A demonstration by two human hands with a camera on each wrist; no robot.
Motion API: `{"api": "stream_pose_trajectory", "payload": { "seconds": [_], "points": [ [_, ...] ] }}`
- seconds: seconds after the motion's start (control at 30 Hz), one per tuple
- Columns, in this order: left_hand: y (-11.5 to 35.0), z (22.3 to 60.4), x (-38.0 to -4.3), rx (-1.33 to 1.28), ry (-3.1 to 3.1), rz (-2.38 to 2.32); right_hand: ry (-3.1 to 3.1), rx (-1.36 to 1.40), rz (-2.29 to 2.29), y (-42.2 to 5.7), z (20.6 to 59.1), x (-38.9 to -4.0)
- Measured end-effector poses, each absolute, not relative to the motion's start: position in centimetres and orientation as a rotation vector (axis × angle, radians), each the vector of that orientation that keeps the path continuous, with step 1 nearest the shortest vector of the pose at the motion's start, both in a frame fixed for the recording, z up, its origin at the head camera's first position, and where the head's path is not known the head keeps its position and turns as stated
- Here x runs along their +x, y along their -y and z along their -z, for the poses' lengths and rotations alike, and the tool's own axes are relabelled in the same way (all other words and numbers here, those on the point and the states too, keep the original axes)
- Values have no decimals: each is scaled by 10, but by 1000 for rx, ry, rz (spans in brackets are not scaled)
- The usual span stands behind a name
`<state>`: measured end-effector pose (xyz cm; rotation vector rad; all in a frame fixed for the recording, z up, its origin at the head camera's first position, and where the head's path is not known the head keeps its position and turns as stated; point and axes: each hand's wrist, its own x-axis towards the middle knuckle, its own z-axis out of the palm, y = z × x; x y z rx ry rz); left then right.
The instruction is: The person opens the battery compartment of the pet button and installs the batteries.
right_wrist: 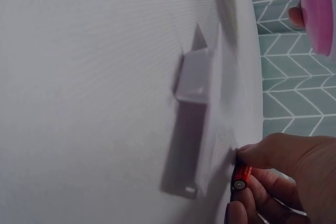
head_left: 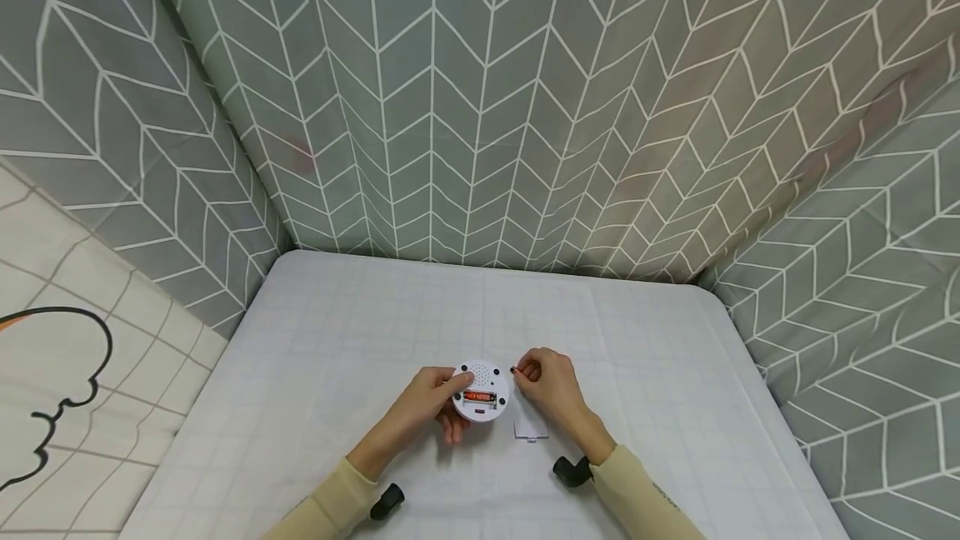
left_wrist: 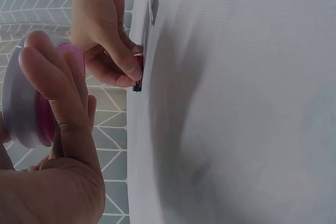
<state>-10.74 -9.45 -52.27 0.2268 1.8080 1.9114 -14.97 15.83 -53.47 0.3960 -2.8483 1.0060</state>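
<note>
My left hand holds a round white device, thumb on its face and fingers beneath. That face carries a speaker grille, dark feet and an uncovered battery compartment with an orange-red battery lying in it. The wrist views show a pink side on the device. Just right of the device, my right hand pinches a small red-and-black battery between thumb and fingers, slightly apart from the device. Below the right hand a thin white battery cover rests on the table; its raised tab shows in the right wrist view.
A white cloth covers the table. Grey-green chevron curtains hang behind the table and on the right. A white grid-patterned cloth is at the left. Black wrist pieces sit by both sleeves.
</note>
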Motion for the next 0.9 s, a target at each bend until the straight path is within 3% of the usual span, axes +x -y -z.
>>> {"api": "stream_pose_trajectory", "payload": {
  "seconds": [0.43,0.9],
  "points": [
    [95,525,-108,205,-1807,-1894,2798,454,-1071,-164,543,-145],
    [95,527,-106,225,-1802,-1922,2547,695,-1091,-161,538,-132]
  ]
}}
